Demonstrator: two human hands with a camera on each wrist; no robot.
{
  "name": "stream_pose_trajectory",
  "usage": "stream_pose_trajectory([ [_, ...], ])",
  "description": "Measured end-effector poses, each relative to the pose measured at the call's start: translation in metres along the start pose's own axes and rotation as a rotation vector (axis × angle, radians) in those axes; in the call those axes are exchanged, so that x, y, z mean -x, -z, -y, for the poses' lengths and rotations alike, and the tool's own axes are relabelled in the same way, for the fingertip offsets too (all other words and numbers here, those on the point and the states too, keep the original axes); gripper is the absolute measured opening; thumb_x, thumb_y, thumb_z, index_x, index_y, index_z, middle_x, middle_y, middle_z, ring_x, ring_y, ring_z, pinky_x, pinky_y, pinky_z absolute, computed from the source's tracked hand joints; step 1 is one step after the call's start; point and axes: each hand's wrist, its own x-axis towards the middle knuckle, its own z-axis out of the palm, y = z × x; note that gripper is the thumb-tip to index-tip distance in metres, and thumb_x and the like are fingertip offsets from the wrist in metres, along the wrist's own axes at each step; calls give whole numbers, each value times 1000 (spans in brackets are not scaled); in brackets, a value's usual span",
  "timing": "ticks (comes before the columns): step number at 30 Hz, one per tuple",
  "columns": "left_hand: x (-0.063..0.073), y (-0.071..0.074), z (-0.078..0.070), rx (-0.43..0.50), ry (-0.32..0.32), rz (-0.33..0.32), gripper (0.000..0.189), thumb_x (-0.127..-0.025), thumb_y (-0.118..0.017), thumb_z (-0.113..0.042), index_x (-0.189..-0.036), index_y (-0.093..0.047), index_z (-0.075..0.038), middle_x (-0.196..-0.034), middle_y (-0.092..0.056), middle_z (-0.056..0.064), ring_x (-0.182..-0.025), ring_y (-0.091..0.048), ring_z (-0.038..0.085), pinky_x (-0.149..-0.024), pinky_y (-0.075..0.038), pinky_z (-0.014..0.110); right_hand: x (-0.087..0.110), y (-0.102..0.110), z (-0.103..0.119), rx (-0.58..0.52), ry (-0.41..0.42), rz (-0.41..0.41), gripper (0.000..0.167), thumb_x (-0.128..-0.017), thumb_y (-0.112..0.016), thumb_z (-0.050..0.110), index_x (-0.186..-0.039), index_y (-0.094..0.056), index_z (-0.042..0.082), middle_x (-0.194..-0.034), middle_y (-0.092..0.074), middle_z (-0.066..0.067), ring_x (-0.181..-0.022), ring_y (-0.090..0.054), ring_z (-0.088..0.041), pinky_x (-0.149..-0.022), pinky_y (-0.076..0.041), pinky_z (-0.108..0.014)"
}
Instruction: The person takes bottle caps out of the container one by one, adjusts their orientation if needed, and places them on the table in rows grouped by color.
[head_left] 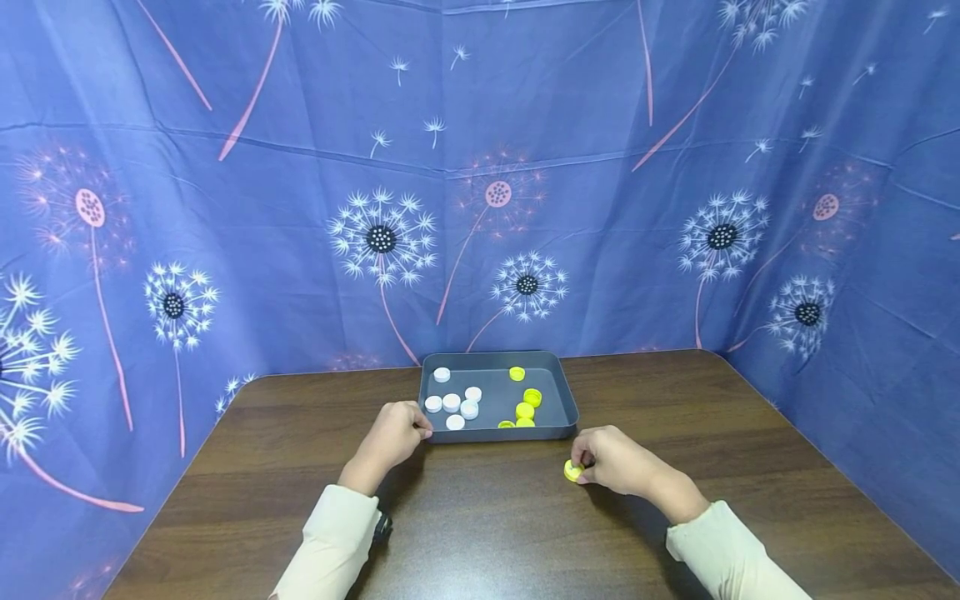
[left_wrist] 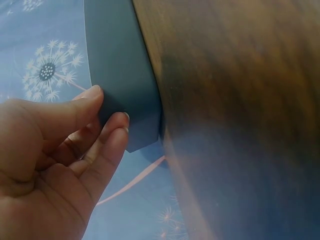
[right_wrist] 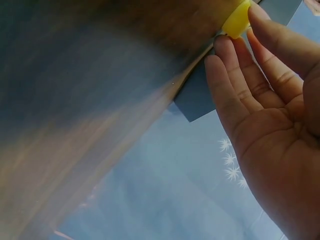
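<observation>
A dark grey tray (head_left: 498, 434) stands at the far side of the wooden table, with white and yellow bottle caps in it. My left hand (head_left: 393, 432) grips the tray's front left corner; in the left wrist view the thumb and curled fingers (left_wrist: 116, 131) meet at that corner. Just outside the front right corner, my right hand (head_left: 617, 460) pinches a yellow bottle cap (head_left: 572, 472) low over the table. The right wrist view shows that cap (right_wrist: 237, 21) between thumb and fingers. Whether it touches the tabletop I cannot tell.
Several white caps (head_left: 452, 403) lie in the tray's left half, several yellow caps (head_left: 525, 410) in its right half. The table (head_left: 495, 525) reaches back to a blue dandelion-print cloth (head_left: 615, 275), which also hangs at both sides.
</observation>
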Motion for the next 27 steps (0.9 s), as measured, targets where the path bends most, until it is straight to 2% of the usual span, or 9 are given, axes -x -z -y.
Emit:
stream_pose_trajectory([
  [7, 0, 1, -1, 4, -4, -5, 16, -80, -77, 3, -68, -74, -8, -71, -63, -5, -71, -58, 9, -65, -51, 27, 2, 5, -2, -52, 11, -39, 16, -78, -83, 5, -83, -70, 12, -84, -64, 4, -76, -61, -12, -67, -52, -27],
  [10, 0, 1, -1, 7, -13, -13, 16, -79, -78, 3, -68, -74, -8, -70, -62, -6, -70, -57, 9, -64, -50, 26, 2, 8, -3, -71, 24, -78, 14, -80, -82, 7, -90, -72, 9, -90, -68, 0, -82, -67, -17, -72, -56, -33],
  [15, 1, 1, -1, 1, -23, -20, 16, -78, -78, 3, -67, -74, -8, -70, -62, -6, -70, -58, 9, -65, -50, 26, 0, 12, -1, -106, 58, -156, 22, -82, -81, 10, -102, -72, 7, -103, -71, -4, -95, -68, -22, -82, -56, -38],
  [22, 1, 1, 0, -5, -21, -14, 14, -79, -78, 2, -69, -75, -8, -71, -63, -6, -71, -59, 9, -66, -52, 27, -8, 16, 3, -107, 142, -322, 30, -80, -83, 9, -108, -73, 13, -107, -72, 2, -103, -66, -15, -90, -54, -40],
  [27, 0, 0, 0, -13, -33, -18, 14, -79, -79, 2, -69, -75, -8, -70, -63, -6, -71, -59, 10, -66, -52, 28, -16, 18, 3, -150, 127, -352, 28, -82, -81, 10, -109, -73, 12, -108, -72, 1, -102, -66, -15, -86, -55, -43],
])
